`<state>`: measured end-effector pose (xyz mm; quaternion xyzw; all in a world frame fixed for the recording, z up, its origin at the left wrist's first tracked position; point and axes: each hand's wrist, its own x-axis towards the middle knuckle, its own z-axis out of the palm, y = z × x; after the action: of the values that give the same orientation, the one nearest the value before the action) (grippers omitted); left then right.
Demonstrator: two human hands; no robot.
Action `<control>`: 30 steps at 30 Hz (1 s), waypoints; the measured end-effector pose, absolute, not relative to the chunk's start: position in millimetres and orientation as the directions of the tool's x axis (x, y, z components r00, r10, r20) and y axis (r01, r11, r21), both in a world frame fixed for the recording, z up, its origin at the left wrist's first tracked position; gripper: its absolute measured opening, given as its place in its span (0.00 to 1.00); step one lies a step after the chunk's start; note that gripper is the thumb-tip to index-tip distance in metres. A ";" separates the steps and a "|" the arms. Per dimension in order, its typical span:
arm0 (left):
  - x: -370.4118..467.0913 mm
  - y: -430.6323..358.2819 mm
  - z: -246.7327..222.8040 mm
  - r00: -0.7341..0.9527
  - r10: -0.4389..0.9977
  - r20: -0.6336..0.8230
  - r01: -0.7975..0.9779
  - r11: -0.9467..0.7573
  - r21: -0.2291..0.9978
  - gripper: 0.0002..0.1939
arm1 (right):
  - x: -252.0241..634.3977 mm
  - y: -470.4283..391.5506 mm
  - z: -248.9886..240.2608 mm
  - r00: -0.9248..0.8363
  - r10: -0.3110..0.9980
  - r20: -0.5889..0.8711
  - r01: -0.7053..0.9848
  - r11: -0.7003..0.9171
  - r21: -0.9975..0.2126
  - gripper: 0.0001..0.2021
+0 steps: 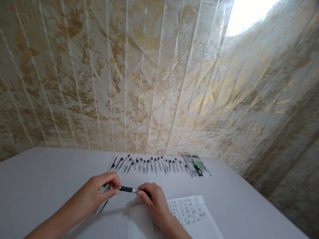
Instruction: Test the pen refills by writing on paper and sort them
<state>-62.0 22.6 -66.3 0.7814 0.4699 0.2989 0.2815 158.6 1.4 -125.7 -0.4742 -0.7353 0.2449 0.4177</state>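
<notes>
We have the pen [126, 189] held level above the surface [62, 176], between our two hands. Our left hand [93, 191] pinches one end, its fingers [114, 191] nearly closed; our right hand [159, 202] has its fingers [144, 198] closed around the other. We cannot tell whether the pen is whole or partly undone.

Along the far edge, a long row of refills [151, 164] lies set out, which we judge finished handling, with a cluster of pens [196, 166] beside it. A few slim pieces [104, 206] lie apart, by our left hand; written paper [186, 212] lies under our right.
</notes>
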 end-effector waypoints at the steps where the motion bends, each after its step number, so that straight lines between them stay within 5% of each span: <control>1: -61.8 23.0 -66.7 0.374 0.905 0.204 0.561 -0.396 0.727 0.05 | 159.3 1.6 -125.6 -0.211 0.898 0.386 0.491 0.439 -0.752 0.12; 9: -65.9 27.1 -70.7 0.280 0.940 0.193 0.543 -0.322 0.775 0.07 | 164.5 4.4 -122.7 -0.106 0.909 0.402 0.381 0.411 -0.828 0.04; 16: -67.2 29.0 -72.3 0.277 0.942 0.189 0.512 -0.312 0.800 0.09 | 165.6 7.3 -126.7 -0.161 0.946 0.280 0.327 0.319 -0.890 0.25; 23: -70.3 32.5 -76.4 0.233 0.953 0.196 0.479 -0.288 0.829 0.08 | 166.9 7.7 -120.5 -0.039 0.919 0.393 0.216 0.392 -0.894 0.09; 30: -68.2 30.2 -76.5 0.269 0.944 0.191 0.503 -0.307 0.808 0.07 | 166.7 9.1 -122.3 -0.027 0.965 0.262 0.164 0.263 -0.951 0.19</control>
<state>-68.2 30.2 -76.5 0.7304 0.4951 0.3467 0.3182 166.7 9.1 -122.3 -0.4678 -0.6031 0.3867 0.5175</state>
